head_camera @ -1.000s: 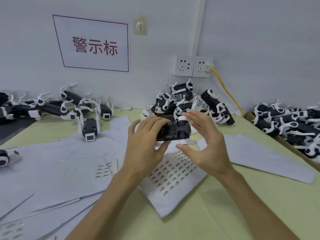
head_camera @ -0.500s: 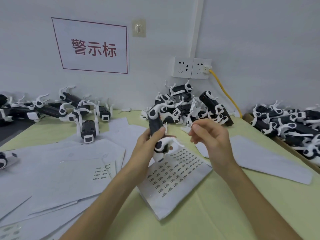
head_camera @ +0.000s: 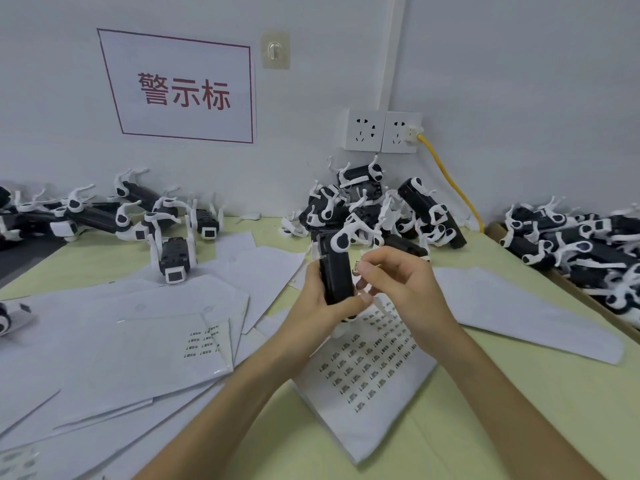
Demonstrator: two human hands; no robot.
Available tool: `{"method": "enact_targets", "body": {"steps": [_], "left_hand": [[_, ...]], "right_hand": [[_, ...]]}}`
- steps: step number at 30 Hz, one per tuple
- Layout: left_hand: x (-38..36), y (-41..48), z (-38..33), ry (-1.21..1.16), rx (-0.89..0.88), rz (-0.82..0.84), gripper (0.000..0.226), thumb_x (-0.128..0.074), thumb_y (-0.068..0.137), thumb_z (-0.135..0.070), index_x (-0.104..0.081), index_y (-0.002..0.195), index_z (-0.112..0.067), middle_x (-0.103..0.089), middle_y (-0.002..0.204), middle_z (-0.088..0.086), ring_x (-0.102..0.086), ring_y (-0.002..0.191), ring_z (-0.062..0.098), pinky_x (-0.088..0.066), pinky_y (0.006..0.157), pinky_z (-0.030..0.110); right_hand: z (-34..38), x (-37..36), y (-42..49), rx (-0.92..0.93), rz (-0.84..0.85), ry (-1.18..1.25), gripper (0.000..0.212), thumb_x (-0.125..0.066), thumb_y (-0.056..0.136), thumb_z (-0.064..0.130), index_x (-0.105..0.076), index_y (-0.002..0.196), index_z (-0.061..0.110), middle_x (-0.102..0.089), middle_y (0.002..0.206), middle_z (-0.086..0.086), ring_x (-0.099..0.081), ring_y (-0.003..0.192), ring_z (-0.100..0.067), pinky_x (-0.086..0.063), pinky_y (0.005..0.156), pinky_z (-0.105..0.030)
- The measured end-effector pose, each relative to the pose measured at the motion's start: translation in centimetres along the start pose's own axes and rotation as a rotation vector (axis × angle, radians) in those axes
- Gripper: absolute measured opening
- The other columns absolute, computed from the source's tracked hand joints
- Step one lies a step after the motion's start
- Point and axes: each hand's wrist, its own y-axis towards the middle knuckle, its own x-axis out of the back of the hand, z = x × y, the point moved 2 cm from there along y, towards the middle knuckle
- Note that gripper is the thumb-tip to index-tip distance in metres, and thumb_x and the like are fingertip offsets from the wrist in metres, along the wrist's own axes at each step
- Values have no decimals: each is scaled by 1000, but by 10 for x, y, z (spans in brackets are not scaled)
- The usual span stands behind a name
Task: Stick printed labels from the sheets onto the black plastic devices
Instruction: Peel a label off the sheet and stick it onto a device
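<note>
My left hand [head_camera: 322, 303] grips a black plastic device [head_camera: 335, 271] with white clips and holds it upright above the table's middle. My right hand [head_camera: 398, 282] pinches a small printed label [head_camera: 356, 265] between thumb and forefinger, right beside the device's upper side. Below both hands lies a label sheet [head_camera: 363, 372] with several rows of printed labels. A second sheet [head_camera: 202, 341] with a few labels lies to the left.
Piles of black devices with white clips lie at the back middle [head_camera: 374, 209], back left [head_camera: 104, 213] and in a tray on the right [head_camera: 581, 251]. One device [head_camera: 175, 258] stands alone left of centre. Blank backing sheets [head_camera: 86, 341] cover the left of the table. A yellow cable [head_camera: 450, 181] hangs from the wall socket.
The device went from lying level in both hands to standing upright in my left hand alone. My right hand let go, then came back beside it pinching a label.
</note>
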Motion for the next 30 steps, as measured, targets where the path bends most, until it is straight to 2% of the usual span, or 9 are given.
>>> {"method": "enact_targets", "body": {"steps": [3, 7, 12, 15, 17, 21, 25, 30], "left_hand": [[-2, -1, 3, 21, -21, 41, 66, -76, 75, -26, -40, 131, -22, -63, 124, -1, -64, 111, -4, -53, 81, 13], [-4, -1, 5, 102, -34, 28, 68, -76, 78, -33, -37, 133, -26, -61, 126, -5, -60, 116, -5, -52, 82, 14], [-5, -1, 7, 180, -77, 18, 64, -74, 88, -25, -32, 135, -25, -57, 119, -14, -58, 106, -16, -49, 83, 11], [-6, -2, 7, 187, -76, 19, 68, -73, 88, -28, -28, 138, -25, -56, 124, -14, -58, 113, -11, -53, 87, 21], [-6, -2, 7, 200, -72, 15, 68, -72, 89, -28, -26, 138, -26, -55, 123, -14, -60, 111, -8, -53, 82, 23], [-6, -1, 9, 236, -89, 11, 64, -70, 95, -19, -24, 138, -25, -52, 125, -16, -54, 110, -17, -50, 85, 13], [-7, -1, 10, 247, -101, 9, 63, -69, 95, -11, -24, 138, -21, -51, 126, -14, -53, 113, -19, -46, 86, 7], [-8, 0, 11, 263, -131, 2, 61, -68, 96, -9, -23, 133, -24, -48, 128, -15, -50, 115, -22, -43, 87, 3]], "right_hand": [[0, -2, -1, 3, -26, -36, 7, -68, 94, 6, -70, 86, 7, -70, 76, 4, -68, 74, -13, -51, 68, -19], [0, -3, -1, -3, -52, -89, 8, -70, 93, 7, -72, 85, 10, -72, 78, 4, -70, 75, -13, -51, 69, -18], [-1, -3, -1, -9, -76, -146, 9, -72, 92, 11, -72, 84, 15, -74, 78, 3, -71, 75, -15, -53, 71, -21], [0, -3, -2, -10, -77, -162, 10, -72, 92, 12, -72, 83, 16, -74, 77, 2, -72, 76, -16, -54, 71, -20], [0, -4, -2, -9, -75, -170, 11, -72, 93, 12, -72, 83, 17, -75, 77, 1, -73, 77, -17, -55, 71, -22], [2, -5, -3, -5, -77, -188, 11, -72, 93, 12, -72, 83, 18, -75, 75, -1, -73, 76, -18, -57, 71, -25], [2, -5, -5, -2, -83, -212, 14, -72, 93, 13, -72, 82, 21, -75, 75, -1, -74, 76, -18, -58, 72, -29], [2, -7, -5, -1, -97, -226, 17, -72, 93, 12, -72, 80, 22, -75, 75, 3, -74, 75, -15, -56, 70, -23]]}}
